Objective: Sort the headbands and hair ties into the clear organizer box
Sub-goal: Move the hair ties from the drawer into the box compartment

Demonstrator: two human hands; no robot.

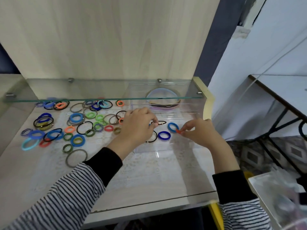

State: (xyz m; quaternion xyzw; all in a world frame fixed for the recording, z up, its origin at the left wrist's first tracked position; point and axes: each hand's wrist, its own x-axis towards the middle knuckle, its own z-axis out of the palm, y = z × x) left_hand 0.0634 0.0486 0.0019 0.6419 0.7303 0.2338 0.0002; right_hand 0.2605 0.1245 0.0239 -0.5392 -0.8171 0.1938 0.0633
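Note:
The clear organizer box (149, 151) lies on the desk under a glass shelf. Its back part holds several headbands (163, 103). Two blue hair ties (164, 135) and a thin black one (153, 138) lie in its front part. My left hand (137, 125) hovers over the box and pinches a thin black hair tie (160, 123). My right hand (197, 130) pinches a small orange hair tie (178, 131) beside a blue one (173, 127). A spread of many coloured hair ties (76, 123) covers the desk to the left.
A glass shelf (103, 97) juts out low over the back of the desk and the box. A wooden panel (108, 39) stands behind. To the right are a black metal-framed table (282, 100) and a clear container (279, 196). The desk's front edge (149, 206) is near me.

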